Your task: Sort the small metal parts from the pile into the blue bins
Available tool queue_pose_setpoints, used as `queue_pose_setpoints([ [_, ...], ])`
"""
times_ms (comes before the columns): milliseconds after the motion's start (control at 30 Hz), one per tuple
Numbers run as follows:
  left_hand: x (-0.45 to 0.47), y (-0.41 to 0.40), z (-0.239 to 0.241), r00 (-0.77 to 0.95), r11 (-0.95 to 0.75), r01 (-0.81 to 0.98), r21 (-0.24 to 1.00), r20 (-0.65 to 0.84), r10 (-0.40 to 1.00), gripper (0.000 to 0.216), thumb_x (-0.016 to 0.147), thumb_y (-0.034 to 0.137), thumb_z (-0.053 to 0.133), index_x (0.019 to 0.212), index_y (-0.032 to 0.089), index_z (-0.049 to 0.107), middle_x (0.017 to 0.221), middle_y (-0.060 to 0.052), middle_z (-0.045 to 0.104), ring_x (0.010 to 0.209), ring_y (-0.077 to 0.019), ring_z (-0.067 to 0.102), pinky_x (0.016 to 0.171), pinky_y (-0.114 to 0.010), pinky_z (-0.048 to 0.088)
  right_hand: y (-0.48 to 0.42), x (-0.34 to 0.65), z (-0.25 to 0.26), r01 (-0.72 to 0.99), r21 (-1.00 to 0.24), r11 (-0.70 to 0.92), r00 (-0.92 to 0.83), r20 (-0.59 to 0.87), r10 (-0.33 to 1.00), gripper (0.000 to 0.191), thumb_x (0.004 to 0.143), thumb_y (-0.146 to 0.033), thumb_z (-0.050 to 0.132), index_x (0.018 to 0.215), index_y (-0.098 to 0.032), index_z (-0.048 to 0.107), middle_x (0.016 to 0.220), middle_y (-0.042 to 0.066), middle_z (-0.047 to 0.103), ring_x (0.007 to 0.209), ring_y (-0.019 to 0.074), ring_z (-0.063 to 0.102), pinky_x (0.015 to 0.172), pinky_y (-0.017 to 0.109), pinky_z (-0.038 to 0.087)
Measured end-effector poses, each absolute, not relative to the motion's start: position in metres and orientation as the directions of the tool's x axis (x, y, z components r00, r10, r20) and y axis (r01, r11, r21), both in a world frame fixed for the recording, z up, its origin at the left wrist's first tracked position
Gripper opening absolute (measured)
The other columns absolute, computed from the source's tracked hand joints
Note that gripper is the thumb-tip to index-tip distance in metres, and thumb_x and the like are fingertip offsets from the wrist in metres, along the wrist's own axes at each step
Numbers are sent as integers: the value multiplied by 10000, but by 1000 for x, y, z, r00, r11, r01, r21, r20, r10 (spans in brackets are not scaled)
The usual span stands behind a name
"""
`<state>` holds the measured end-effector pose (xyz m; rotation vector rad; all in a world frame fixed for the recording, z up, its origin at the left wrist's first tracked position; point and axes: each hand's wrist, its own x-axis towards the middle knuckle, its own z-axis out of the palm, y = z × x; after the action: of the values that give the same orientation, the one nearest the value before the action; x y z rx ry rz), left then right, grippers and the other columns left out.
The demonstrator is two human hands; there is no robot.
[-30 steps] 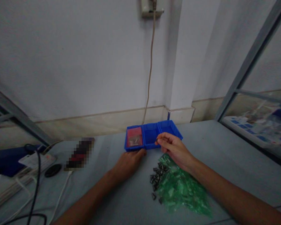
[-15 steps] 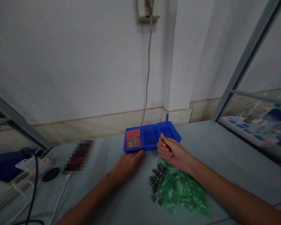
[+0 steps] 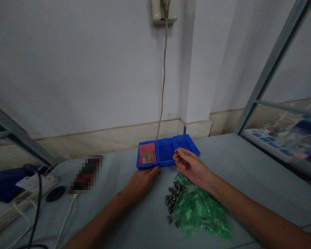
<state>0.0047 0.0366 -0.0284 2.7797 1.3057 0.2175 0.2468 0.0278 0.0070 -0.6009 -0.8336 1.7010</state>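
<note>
- Facing a dull grey-blue tabletop [image 3: 119, 169], set against a pale grey painted wall [image 3: 93, 69] with cream skirting [image 3: 119, 131].
- Thin beige cable [image 3: 163, 79] hangs from a white wall socket box [image 3: 164, 13]; grey metal frames [image 3: 272, 58] slant at both sides.
- Far left on the tabletop: a flat black disc [image 3: 55, 194], near a thin white cable [image 3: 67, 218].
- Small dark-grey metal pieces [image 3: 174, 195], angular, dull-shining, heaped loosely against a crumpled translucent green plastic bag [image 3: 202, 214]; finer detail too small to read.
- Beyond the heap, three blue rectangular plastic trays [image 3: 166, 152] in a row; a red packet [image 3: 147, 150] lies in the left one.
- My right hand [image 3: 191, 167] is raised before the middle and right trays, thumb and fingertips pinching one small dark piece [image 3: 177, 153].
- My left hand [image 3: 141, 181] rests back-up by the left tray's near edge, thumb pointing right; fingers mostly hidden, so I cannot tell whether they grip.
</note>
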Motion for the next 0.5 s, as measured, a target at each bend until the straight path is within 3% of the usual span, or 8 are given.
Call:
queue_pose_setpoints([
  [133,5,36,-28,630,-639,760,118,108,769,220,1085,293,378,1230,270,541,1046,-32,738,878,-227,717,709,-292,521,27,247,5,-539,-837,-89,-255,62,965,241,838,-362,806,885,-192,642,875,13,646,601,79,506,501,202,359],
  [300,5,35,-27,625,-634,763,128,107,773,229,1089,299,370,1229,267,548,1055,-35,740,871,-218,714,706,-281,513,26,245,5,-357,-930,90,-174,160,972,240,802,-330,828,880,-212,633,700,-45,563,544,88,469,463,211,347],
  [500,4,36,-28,631,-641,757,131,111,768,229,1087,297,370,1238,262,539,1078,-43,734,907,-234,717,729,-304,527,26,245,8,-194,-962,194,-105,217,971,272,753,-329,856,875,-209,644,701,-50,553,544,94,468,464,224,373],
])
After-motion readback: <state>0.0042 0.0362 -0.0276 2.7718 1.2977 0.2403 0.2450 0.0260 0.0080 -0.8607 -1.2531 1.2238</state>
